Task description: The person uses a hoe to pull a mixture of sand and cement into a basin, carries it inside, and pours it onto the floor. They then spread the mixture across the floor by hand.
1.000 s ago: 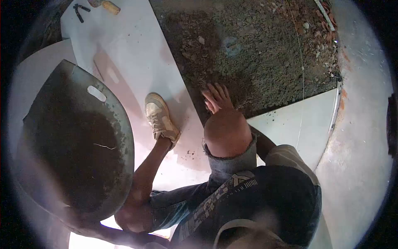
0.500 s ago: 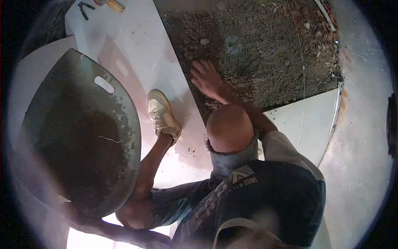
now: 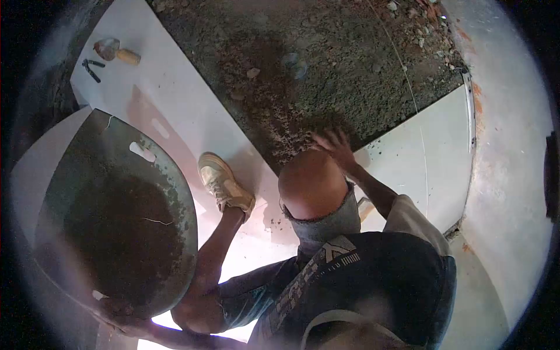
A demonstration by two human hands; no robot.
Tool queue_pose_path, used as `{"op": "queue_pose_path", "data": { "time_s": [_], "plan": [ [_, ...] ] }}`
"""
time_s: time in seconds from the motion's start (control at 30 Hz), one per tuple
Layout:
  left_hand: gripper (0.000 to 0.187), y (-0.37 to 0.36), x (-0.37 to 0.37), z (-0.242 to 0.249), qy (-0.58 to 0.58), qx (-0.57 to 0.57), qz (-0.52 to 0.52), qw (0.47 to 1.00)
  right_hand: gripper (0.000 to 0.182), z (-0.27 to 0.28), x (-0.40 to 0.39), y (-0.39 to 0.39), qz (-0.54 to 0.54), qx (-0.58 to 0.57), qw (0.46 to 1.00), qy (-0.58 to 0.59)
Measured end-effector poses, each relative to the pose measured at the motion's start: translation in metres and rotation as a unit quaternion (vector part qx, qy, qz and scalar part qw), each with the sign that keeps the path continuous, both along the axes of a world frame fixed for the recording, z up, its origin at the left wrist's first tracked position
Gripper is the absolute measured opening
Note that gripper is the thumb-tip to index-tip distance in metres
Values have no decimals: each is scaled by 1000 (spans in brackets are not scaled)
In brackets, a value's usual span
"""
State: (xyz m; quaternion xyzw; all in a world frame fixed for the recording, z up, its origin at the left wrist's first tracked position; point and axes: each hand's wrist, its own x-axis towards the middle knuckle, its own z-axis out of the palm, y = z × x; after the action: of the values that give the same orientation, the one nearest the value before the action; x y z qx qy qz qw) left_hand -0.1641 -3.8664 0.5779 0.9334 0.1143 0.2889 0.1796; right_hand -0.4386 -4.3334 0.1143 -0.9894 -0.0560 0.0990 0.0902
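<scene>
A dark grey, mortar-smeared tub (image 3: 188,233) with cut-out handles stands tilted at my left, a dark loose mix in its bottom. At its near rim, my left hand (image 3: 125,321) is closed by the lower handle slot, its fingers partly hidden by the rim. Just beyond my bent knee, my right hand (image 3: 333,146) is open, fingers spread low over the near edge of the rough bed of grey mortar mix (image 3: 344,76). Nothing shows in that hand. White tiles (image 3: 192,87) border the bed on the left and on the near right.
A trowel (image 3: 128,56) with a wooden handle and black pliers (image 3: 92,70) lie on the far left tile. A thin string line (image 3: 406,76) runs across the bed and the right tile (image 3: 402,163). A pale wall (image 3: 501,134) rises at right. My shoe (image 3: 219,178) stands on tile.
My right hand has come back from beside the left tile's edge towards my knee and to the right. The view has shifted, showing the trowel whole. My left hand stays at the tub.
</scene>
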Motion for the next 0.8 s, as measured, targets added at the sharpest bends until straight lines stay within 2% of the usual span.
{"op": "queue_pose_path", "data": {
  "time_s": [0.07,0.13,0.2,0.23,0.3,0.33,0.4,0.47,0.57,0.6,0.63,0.7,0.77,0.8],
  "plan": [
    [67,13,3,-3,-13,16,-52,998,49,15,2,-32,-108,31,993,-31],
    [68,40,1,-7,-9,161,-93,983,49,31,28,-68,-177,22,980,-91],
    [70,37,-2,-13,16,167,-55,984,47,59,67,-108,-207,-26,970,-124],
    [71,10,-11,-10,27,100,1,995,47,66,84,-122,-222,-48,965,-130],
    [71,6,-9,-8,29,53,11,998,50,55,100,-141,-263,-123,957,-25],
    [71,32,-11,-14,14,70,-24,997,51,51,109,-142,-279,-156,947,21],
    [65,12,-9,-16,-60,51,-66,995,54,16,116,-123,-342,-143,928,-25],
    [65,20,-27,-11,-29,45,-32,998,55,13,111,-106,-396,-135,906,-54],
    [66,-9,-41,13,30,10,-27,999,56,15,92,-85,-497,16,818,-291],
    [71,-32,-51,24,52,-7,-34,998,56,9,82,-81,-505,-33,799,-324],
    [71,-38,-50,23,52,-8,-49,997,56,9,78,-80,-556,-13,775,-299],
    [53,-29,-40,22,30,-62,-126,990,56,16,87,-83,-655,29,713,-248],
    [39,28,-10,5,11,-91,-192,977,57,32,126,-95,-636,-6,739,-221],
    [41,50,14,-2,10,-102,-217,971,57,34,153,-96,-622,-36,762,-176]
  ]
}}
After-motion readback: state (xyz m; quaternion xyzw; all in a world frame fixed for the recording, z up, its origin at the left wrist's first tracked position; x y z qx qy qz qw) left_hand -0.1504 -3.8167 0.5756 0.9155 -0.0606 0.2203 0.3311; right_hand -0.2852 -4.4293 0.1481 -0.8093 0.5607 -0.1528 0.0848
